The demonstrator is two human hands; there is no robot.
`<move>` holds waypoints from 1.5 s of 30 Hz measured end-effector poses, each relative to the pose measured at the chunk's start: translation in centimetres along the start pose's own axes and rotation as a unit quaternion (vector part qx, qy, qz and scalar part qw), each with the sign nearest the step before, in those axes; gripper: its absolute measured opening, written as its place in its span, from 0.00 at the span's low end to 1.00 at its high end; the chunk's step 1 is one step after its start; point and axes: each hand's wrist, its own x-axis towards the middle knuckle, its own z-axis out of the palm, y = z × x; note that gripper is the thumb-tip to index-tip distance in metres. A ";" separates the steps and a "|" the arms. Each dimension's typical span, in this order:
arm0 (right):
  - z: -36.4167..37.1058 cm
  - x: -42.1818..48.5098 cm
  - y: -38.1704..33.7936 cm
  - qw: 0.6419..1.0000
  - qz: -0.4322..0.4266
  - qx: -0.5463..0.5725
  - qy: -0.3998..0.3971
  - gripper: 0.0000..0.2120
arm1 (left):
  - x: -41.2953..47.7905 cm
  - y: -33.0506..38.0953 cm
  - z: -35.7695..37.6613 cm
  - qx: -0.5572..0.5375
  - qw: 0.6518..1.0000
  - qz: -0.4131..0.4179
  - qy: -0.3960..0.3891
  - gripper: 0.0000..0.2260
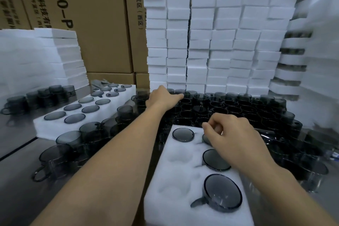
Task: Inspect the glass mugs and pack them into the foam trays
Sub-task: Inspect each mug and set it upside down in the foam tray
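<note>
Head view: the fingers of the right hand are curled over a half-hidden mug in the far right pocket of the near foam tray; whether it is gripped cannot be told. The left hand is laid on the rims of the loose mugs beyond, grip likewise unclear. If one is pulled carelessly from that tight cluster, its neighbours could be knocked and chipped.

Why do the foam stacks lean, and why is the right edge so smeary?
Head view: the wide-angle lens bows the foam stacks outward; the foam at the right edge is blurred; the table gleams dully at left.
</note>
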 end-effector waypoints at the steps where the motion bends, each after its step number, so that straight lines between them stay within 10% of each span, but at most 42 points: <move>1: 0.0 0.0 0.0 1.000 0.002 0.002 0.002 0.13 | 0.1 0.1 0.2 -0.001 1.000 -0.004 0.005 0.29; 11: -0.2 0.1 0.1 0.998 0.022 0.040 0.033 0.11 | -4.6 3.0 -3.2 -0.092 0.989 0.071 0.087 0.22; 20: -0.6 -0.6 -1.7 0.987 -0.029 0.108 0.117 0.02 | -15.1 5.1 -6.4 -0.255 0.812 0.412 0.326 0.26; 26: -0.7 -0.7 -1.8 0.983 -0.044 0.125 0.124 0.03 | -16.8 3.2 -4.5 -0.236 0.790 0.440 0.356 0.26; 35: -1.1 -0.8 -2.8 0.959 -0.104 0.176 0.195 0.20 | -17.2 2.9 -4.3 -0.440 0.824 0.302 0.192 0.23; 41: -1.0 -1.1 -3.4 0.931 -0.201 0.192 0.237 0.28 | -17.3 3.3 -5.6 -0.705 0.668 -0.004 -0.238 0.24; 45: -0.7 -1.4 -3.9 0.919 -0.238 0.182 0.257 0.24 | -17.1 3.0 -5.0 -0.722 0.612 -0.069 -0.315 0.30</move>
